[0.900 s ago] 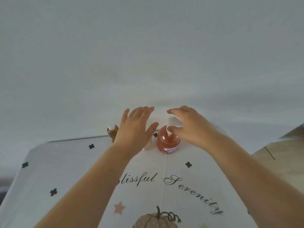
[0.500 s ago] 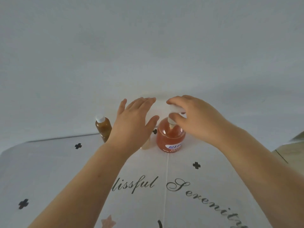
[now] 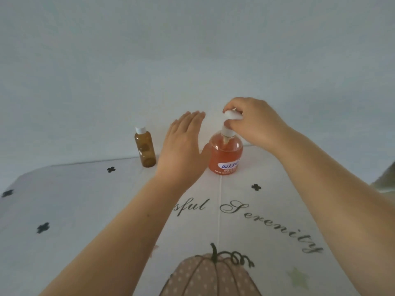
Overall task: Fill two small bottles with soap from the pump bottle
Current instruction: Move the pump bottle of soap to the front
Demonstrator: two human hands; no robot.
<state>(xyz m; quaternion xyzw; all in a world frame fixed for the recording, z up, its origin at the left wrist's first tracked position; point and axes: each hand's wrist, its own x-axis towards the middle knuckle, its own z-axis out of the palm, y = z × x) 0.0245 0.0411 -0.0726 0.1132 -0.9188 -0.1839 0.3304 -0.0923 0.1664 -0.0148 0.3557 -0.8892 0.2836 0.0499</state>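
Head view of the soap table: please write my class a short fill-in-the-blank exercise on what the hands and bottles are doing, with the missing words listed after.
1. The right hand grips the white ____ on top of the pump bottle.
2. The soap in the pump bottle is ____ in colour.
3. The left hand is open and flat, holding ____.
4. The small brown bottle stands upright with a ____ cap.

Missing words: pump head; orange; nothing; white

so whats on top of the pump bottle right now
The right hand sits on the white pump head of the pump bottle, fingers curled around it. The nozzle tip is covered. The left hand is open beside the bottle; whether it touches is unclear.
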